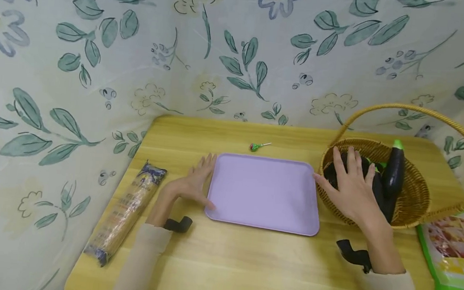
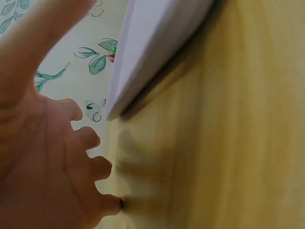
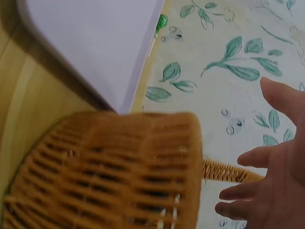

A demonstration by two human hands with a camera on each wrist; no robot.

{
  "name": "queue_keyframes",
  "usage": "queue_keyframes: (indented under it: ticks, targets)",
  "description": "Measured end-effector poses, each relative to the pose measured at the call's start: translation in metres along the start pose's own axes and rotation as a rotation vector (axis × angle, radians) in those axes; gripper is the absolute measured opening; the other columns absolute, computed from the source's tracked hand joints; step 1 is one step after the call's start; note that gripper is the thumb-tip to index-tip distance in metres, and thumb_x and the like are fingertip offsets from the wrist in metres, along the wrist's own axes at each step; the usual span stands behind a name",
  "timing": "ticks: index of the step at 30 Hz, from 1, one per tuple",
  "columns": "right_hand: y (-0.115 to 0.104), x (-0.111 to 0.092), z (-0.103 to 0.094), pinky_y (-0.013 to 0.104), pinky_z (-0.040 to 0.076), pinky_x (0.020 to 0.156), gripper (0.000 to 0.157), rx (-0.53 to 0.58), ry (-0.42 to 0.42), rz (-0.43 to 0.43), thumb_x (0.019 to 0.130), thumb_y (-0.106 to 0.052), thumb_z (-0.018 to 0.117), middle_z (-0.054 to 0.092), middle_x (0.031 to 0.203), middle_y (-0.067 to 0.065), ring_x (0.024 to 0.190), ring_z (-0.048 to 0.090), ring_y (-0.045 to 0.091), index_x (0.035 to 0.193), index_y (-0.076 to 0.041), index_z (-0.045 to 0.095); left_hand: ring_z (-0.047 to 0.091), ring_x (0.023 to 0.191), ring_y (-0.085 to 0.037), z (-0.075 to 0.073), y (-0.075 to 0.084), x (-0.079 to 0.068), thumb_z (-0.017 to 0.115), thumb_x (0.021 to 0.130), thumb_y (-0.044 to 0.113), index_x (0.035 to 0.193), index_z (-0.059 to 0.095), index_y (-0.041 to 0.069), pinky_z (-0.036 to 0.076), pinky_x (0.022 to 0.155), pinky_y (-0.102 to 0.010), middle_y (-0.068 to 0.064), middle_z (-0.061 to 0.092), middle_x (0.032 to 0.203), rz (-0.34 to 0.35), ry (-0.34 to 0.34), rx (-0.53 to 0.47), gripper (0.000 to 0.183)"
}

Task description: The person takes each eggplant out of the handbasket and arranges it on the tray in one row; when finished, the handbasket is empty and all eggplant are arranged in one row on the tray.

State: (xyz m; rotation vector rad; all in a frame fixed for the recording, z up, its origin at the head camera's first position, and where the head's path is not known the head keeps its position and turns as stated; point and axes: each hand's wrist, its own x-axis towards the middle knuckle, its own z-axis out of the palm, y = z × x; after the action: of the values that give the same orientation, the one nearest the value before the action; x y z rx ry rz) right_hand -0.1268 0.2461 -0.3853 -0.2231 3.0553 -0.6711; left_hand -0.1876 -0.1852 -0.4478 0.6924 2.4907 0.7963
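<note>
A lilac rectangular tray (image 1: 265, 192) lies flat in the middle of the wooden table. Beside its left edge is my left hand (image 1: 190, 182), fingers spread, the thumb overlapping the tray's near-left corner in the head view; whether it touches cannot be told. My right hand (image 1: 352, 189) hovers with spread fingers over the left part of a wicker basket (image 1: 416, 194), holding nothing. In the right wrist view those fingers stand apart from the basket's rim (image 3: 193, 143). Inside the basket leans an eggplant (image 1: 393, 174), with other dark items partly hidden by the hand.
Behind the tray lies a lollipop (image 1: 254, 147) with a green and red wrapper. A clear pack of dry noodles (image 1: 128, 214) rests at the left table edge. At the right is a green printed food bag (image 1: 454, 264). The basket's tall handle (image 1: 452, 122) arches upward.
</note>
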Motion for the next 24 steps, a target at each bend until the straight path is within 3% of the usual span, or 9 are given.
queue_keyframes:
  ticks: [3, 6, 11, 14, 18, 24]
  targets:
    - [0.015, -0.006, -0.006, 0.078, -0.019, 0.117, 0.092, 0.037, 0.031, 0.012, 0.106, -0.058, 0.044, -0.02, 0.169, 0.029, 0.154, -0.012, 0.059, 0.167, -0.01, -0.006, -0.023, 0.157, -0.044, 0.003, -0.005, -0.003, 0.101, 0.057, 0.047, 0.164, -0.017, 0.008, -0.013, 0.123, -0.071, -0.023, -0.024, 0.17, -0.007, -0.03, -0.015, 0.164]
    - [0.029, -0.012, -0.012, 0.083, -0.007, 0.116, 0.088, 0.083, 0.054, 0.061, 0.108, -0.054, 0.043, -0.018, 0.166, 0.036, 0.149, -0.009, 0.067, 0.166, -0.011, -0.006, -0.024, 0.157, -0.043, 0.008, -0.008, -0.005, 0.101, 0.054, 0.05, 0.163, -0.018, 0.009, -0.014, 0.124, -0.069, -0.021, -0.025, 0.169, -0.021, -0.049, 0.017, 0.168]
    - [0.051, -0.027, -0.017, 0.089, 0.013, 0.108, 0.086, 0.143, 0.138, 0.238, 0.107, -0.054, 0.041, -0.007, 0.164, 0.045, 0.143, 0.004, 0.075, 0.166, -0.016, -0.008, -0.026, 0.157, -0.041, 0.014, -0.006, -0.003, 0.101, 0.052, 0.052, 0.163, -0.02, 0.01, -0.015, 0.125, -0.067, -0.019, -0.027, 0.169, -0.026, -0.062, 0.064, 0.169]
    - [0.06, -0.037, -0.015, 0.086, 0.016, 0.106, 0.088, 0.168, 0.222, 0.321, 0.105, -0.056, 0.047, 0.005, 0.16, 0.049, 0.141, 0.011, 0.073, 0.166, -0.016, -0.002, -0.027, 0.157, -0.04, 0.014, -0.004, -0.003, 0.101, 0.052, 0.05, 0.163, -0.02, 0.01, -0.016, 0.125, -0.065, -0.018, -0.028, 0.169, -0.033, -0.069, 0.059, 0.17]
    - [0.063, -0.044, -0.012, 0.08, 0.022, 0.101, 0.09, 0.174, 0.301, 0.369, 0.102, -0.056, 0.052, 0.013, 0.153, 0.053, 0.136, 0.019, 0.069, 0.166, -0.01, 0.008, -0.028, 0.157, -0.039, 0.014, -0.005, -0.004, 0.101, 0.053, 0.048, 0.163, -0.021, 0.01, -0.017, 0.125, -0.064, -0.017, -0.028, 0.169, -0.04, -0.076, 0.043, 0.169]
    - [0.067, -0.047, -0.006, 0.066, 0.03, 0.081, 0.092, 0.155, 0.274, 0.401, 0.101, -0.058, 0.053, 0.02, 0.141, 0.057, 0.115, 0.029, 0.061, 0.164, -0.003, 0.013, -0.026, 0.158, -0.038, 0.014, -0.004, -0.005, 0.101, 0.053, 0.05, 0.163, -0.02, 0.009, -0.015, 0.126, -0.063, -0.016, -0.024, 0.171, -0.051, -0.068, 0.046, 0.169]
